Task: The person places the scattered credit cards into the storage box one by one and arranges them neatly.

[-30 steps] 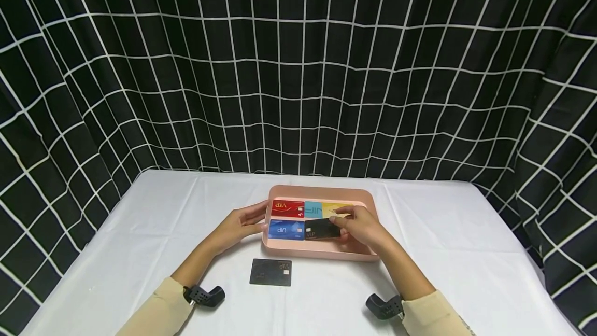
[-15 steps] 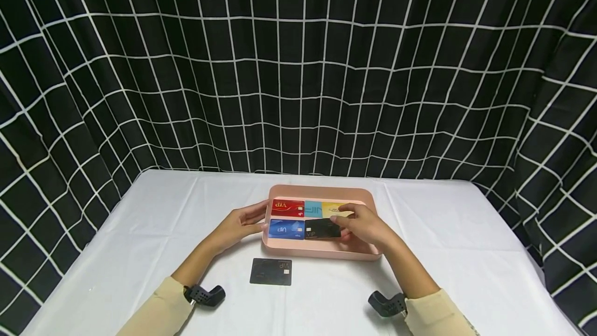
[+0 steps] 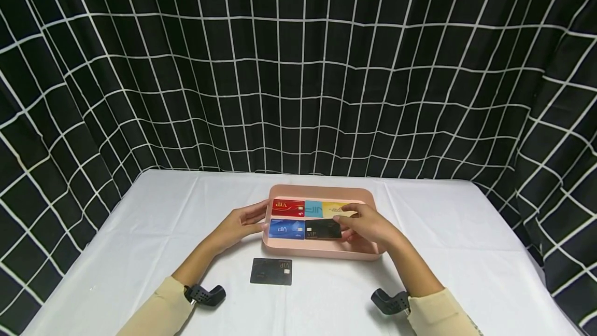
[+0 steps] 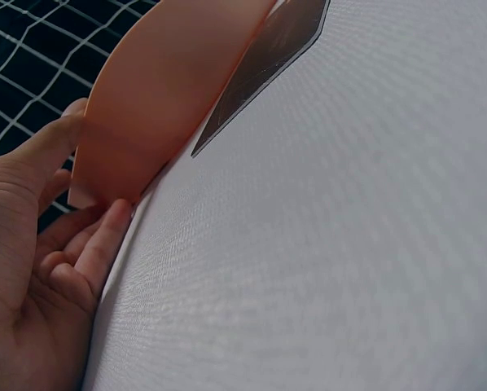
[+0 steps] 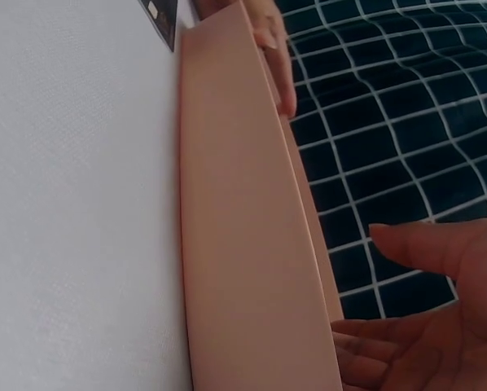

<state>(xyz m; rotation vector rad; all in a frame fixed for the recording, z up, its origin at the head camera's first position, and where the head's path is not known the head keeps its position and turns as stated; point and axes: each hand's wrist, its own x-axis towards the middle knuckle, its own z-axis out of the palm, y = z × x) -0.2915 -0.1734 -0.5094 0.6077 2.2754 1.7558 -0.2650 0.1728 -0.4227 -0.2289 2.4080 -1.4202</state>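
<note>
A shallow pink tray [image 3: 317, 249] stands on the white table. My left hand [image 3: 239, 227] holds its left end; in the left wrist view the thumb lies at the rim and fingertips touch lower down the wall. Inside, a black VIP card [image 3: 322, 228] lies flat, right of a blue VIP card [image 3: 285, 228]. Behind them are a red card [image 3: 287, 208], a light blue card [image 3: 313, 209] and a yellow card [image 3: 332, 208]. Over the black card's right end is my right hand [image 3: 366, 225], its thumb stretched out and other fingers lower inside the tray, partly hidden.
Another black VIP card [image 3: 271, 271] lies on the white tablecloth [image 3: 322, 294], in front of the tray's left half. A black curtain with white grid lines [image 3: 298, 77] hangs behind and along both sides of the table.
My right hand has drawn slightly to the right, and the black card's right end shows more clearly while the card stays in place. My left hand keeps its place at the tray.
</note>
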